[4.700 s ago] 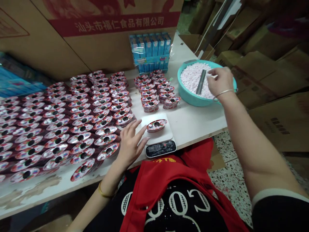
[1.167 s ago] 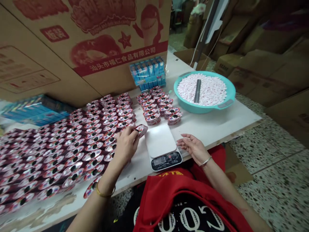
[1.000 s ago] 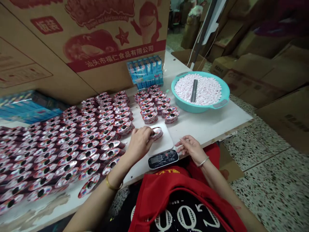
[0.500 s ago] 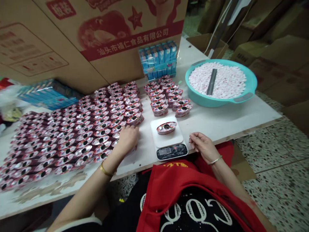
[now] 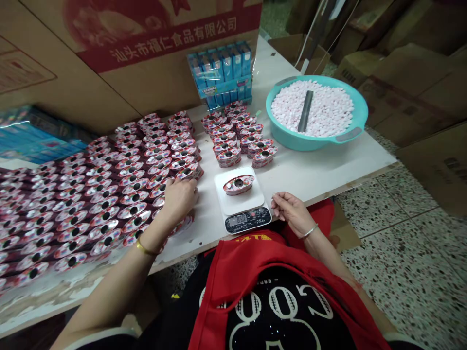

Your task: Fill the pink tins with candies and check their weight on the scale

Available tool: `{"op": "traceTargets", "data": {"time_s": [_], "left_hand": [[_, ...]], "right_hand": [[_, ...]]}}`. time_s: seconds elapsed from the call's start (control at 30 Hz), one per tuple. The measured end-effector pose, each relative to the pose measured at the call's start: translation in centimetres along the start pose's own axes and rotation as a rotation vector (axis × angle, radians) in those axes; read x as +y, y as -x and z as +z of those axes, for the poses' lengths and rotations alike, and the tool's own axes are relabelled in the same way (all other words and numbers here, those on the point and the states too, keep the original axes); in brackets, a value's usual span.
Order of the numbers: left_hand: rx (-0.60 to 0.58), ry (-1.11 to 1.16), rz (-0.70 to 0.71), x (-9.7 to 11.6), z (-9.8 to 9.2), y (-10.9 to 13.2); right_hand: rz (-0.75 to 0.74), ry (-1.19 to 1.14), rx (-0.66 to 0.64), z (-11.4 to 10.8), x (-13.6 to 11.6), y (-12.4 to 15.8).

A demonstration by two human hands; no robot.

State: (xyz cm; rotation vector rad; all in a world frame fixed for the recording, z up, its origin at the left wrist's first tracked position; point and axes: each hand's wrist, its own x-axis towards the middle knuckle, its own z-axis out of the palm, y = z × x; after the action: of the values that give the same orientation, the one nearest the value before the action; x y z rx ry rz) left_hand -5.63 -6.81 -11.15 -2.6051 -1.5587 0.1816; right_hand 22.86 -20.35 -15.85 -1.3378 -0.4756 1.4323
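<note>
My left hand (image 5: 179,198) rests over the right end of the rows of small red-and-white oval boxes (image 5: 134,198), its fingers curled down and their tips hidden among the boxes. One oval box (image 5: 238,184) with a dark round hole in its top lies on the white plate of a digital scale (image 5: 248,219), whose display is lit. Right of the scale, above the table edge, is my right hand (image 5: 292,212), with thumb and fingertips pressed together. Whatever they pinch, if anything, is too small to make out.
A turquoise basin (image 5: 306,142) of small white sweets, with a dark bar (image 5: 305,112) on top, stands at the right. Behind are more oval boxes (image 5: 228,156), blue wrapped packs (image 5: 225,73) and a large carton (image 5: 138,92). Another blue pack (image 5: 40,138) lies at the left.
The whole view has shifted, so the table things appear further left and slightly higher. Both hands keep nearly the same places beside the scale, and the box stays on it.
</note>
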Motion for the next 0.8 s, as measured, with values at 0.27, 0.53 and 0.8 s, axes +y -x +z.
{"op": "traceTargets", "data": {"time_s": [0.27, 0.53, 0.8], "left_hand": [[0.337, 0.41, 0.207, 5.3, -3.6, 0.1], [0.469, 0.427, 0.159, 6.7, -1.2, 1.7], [0.462, 0.316, 0.267, 8.6, 0.5, 1.6]], "right_hand": [[-0.053, 0.058, -0.024, 1.5, -0.6, -0.1], [-0.707, 0.541, -0.002, 5.8, -4.0, -1.1], [-0.929, 0.68, 0.066, 6.1, -5.0, -3.3]]}}
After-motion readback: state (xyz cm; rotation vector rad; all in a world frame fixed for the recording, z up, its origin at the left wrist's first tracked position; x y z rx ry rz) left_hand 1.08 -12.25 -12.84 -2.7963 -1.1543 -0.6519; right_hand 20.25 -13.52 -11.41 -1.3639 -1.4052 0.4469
